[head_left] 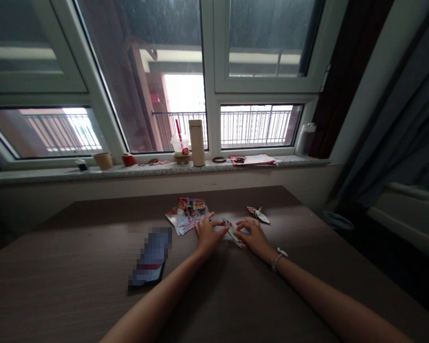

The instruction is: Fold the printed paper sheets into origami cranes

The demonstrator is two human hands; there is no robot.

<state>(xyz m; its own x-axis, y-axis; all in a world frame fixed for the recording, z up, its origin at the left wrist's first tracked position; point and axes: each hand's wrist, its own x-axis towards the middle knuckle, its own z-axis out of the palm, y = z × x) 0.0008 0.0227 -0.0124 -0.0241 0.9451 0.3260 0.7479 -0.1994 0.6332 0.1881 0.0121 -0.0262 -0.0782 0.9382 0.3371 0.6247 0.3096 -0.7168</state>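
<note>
Between my two hands a narrow folded strip of printed paper (234, 235) lies slantwise on the brown table (103, 247). My left hand (209, 234) has its thumb and forefinger curved onto the strip's upper left side. On the other side, my right hand (253, 236) has bent fingers pressed on the strip's right edge. A folded paper crane (259, 215) stands just beyond my right hand. Colourful printed sheets (188, 215) are piled beyond and left of my left hand.
A phone (152, 257) with a blurred screen lies left of my left forearm. On the windowsill are a beige bottle (196, 143), a plastic cup with a straw (179, 144), a paper cup (103, 161), scissors (239, 160) and a grey bottle (305, 139).
</note>
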